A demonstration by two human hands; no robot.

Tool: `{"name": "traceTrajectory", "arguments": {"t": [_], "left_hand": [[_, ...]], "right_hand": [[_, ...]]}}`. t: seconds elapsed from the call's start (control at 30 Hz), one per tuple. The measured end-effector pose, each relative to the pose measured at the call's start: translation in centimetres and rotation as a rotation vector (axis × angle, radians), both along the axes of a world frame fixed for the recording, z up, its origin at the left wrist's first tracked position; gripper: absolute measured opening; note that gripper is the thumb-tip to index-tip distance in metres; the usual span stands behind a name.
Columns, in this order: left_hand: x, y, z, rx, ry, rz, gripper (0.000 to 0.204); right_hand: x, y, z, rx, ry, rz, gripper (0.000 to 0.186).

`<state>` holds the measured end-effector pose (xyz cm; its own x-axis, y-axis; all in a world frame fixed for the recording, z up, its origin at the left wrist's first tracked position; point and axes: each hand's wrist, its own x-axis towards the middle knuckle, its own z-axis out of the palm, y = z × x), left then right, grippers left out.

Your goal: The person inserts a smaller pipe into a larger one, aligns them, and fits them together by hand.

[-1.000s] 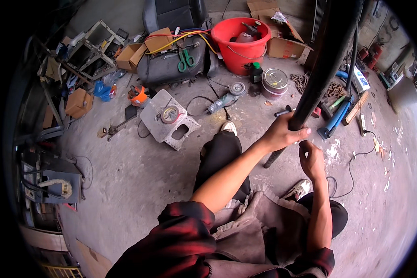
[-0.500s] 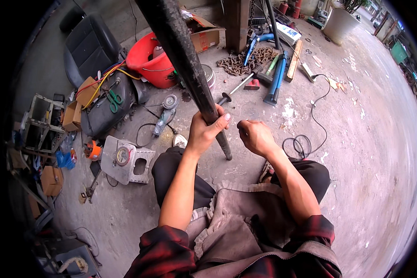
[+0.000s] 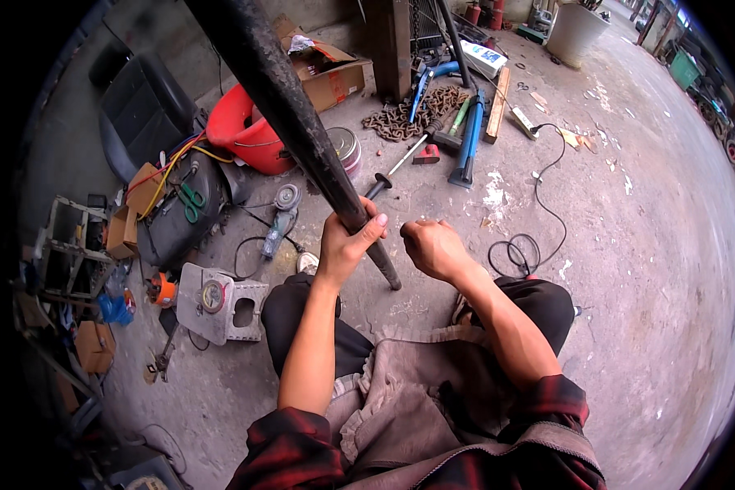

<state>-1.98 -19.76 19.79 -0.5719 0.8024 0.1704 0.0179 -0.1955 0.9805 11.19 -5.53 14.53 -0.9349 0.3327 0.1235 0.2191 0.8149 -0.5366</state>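
A long black metal pipe [image 3: 286, 122] slants up from the floor past the top edge. My left hand [image 3: 347, 245] is closed around its lower part, thumb over the front. My right hand [image 3: 433, 249] is just right of the pipe, apart from it, fingers curled in a fist; whatever they hold, if anything, is hidden. Behind my left hand lies a rod with a black disc [image 3: 381, 184]. An angle grinder [image 3: 278, 224] lies left of the pipe, beside a grey metal step stool [image 3: 196, 314] with a round tin on it.
A red bucket [image 3: 233, 139], car seat [image 3: 143, 114] and cardboard box [image 3: 335, 86] stand behind. A rusty chain [image 3: 408, 114], blue jack handle [image 3: 469, 143], wooden plank [image 3: 498, 106] and power strip [image 3: 523, 122] lie farther back, with a coiled cable [image 3: 514, 253] to the right.
The view has swung to the right, so the pipe and surroundings sit farther left. My right hand has drawn a little away from the pipe; my left hand still grips it.
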Motion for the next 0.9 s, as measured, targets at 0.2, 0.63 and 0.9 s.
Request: {"name": "traceTrajectory", "arguments": {"t": [0.2, 0.63, 0.9], "left_hand": [[0.02, 0.11, -0.14, -0.012, 0.019, -0.012, 0.022], [0.08, 0.04, -0.19, -0.027, 0.04, -0.018, 0.019], [0.14, -0.02, -0.04, -0.021, 0.038, -0.022, 0.018]], "right_hand": [[0.06, -0.3, -0.34, -0.005, -0.028, 0.023, 0.01], [0.16, -0.38, -0.49, 0.006, -0.036, 0.032, 0.01], [0.24, -0.29, -0.36, -0.021, -0.048, 0.036, 0.01]]}}
